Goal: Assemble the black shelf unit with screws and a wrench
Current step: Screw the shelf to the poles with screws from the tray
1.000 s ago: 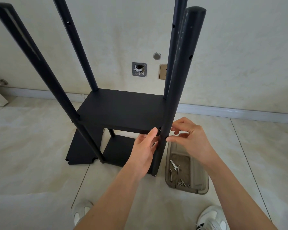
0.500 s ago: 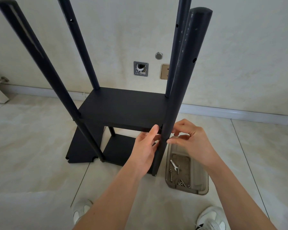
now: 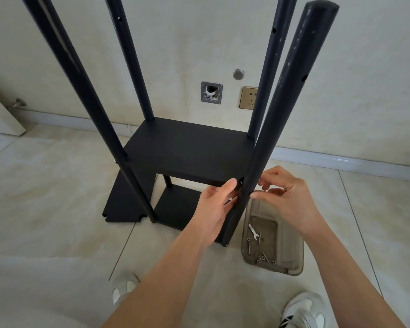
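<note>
The black shelf unit stands on the tiled floor with its upper shelf [image 3: 187, 150] and lower shelf [image 3: 175, 207] between four upright poles. My left hand [image 3: 213, 209] grips the upper shelf's front edge beside the near right pole [image 3: 289, 95], thumb lying along the edge. Against that pole's right side at shelf height, the thumb and fingers of my right hand [image 3: 287, 197] pinch a small fastener that they hide. A small silver wrench [image 3: 252, 230] and several screws [image 3: 263, 256] lie in a clear plastic tray [image 3: 294, 263] on the floor by the pole's foot.
A loose black panel [image 3: 126, 204] with notched corners lies on the floor left of the unit. The wall with a socket [image 3: 247, 98] is close behind. My two white shoes [image 3: 123, 287] [image 3: 303, 311] are at the bottom edge. A door [image 3: 0, 117] stands at the far left.
Both hands stay at the same shelf corner. My right fingers have shifted slightly on the pole's side. The view has drifted a little.
</note>
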